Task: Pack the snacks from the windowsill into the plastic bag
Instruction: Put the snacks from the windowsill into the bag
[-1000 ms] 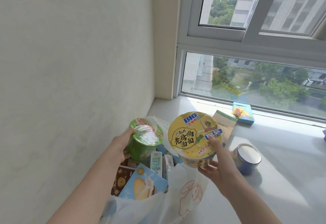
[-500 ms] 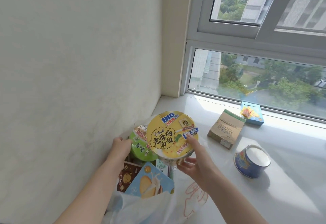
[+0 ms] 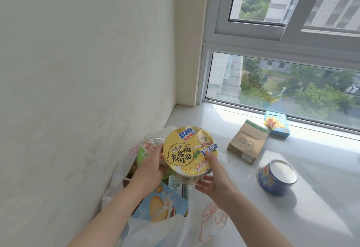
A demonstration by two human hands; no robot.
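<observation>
A white plastic bag (image 3: 194,227) with pink drawings stands open against the wall on the windowsill (image 3: 321,198). Above its mouth hangs a big yellow instant noodle bowl (image 3: 187,153). My right hand (image 3: 212,180) grips it, thumb on the lid and fingers beneath. My left hand (image 3: 153,164) lies across a green noodle cup (image 3: 143,150) in the bag, and its fingers curl at the yellow bowl's left rim. A blue biscuit packet (image 3: 159,206) and a small milk carton (image 3: 174,181) stick out of the bag.
On the sill to the right lie a brown carton (image 3: 247,145), a blue snack box (image 3: 276,125) by the window frame and a blue tin with a white top (image 3: 276,176). The wall (image 3: 78,91) closes off the left side.
The yellow bowl has moved left, over the bag and beside the green cup. My left hand has shifted from the green cup's side onto its top, up to the bowl's rim.
</observation>
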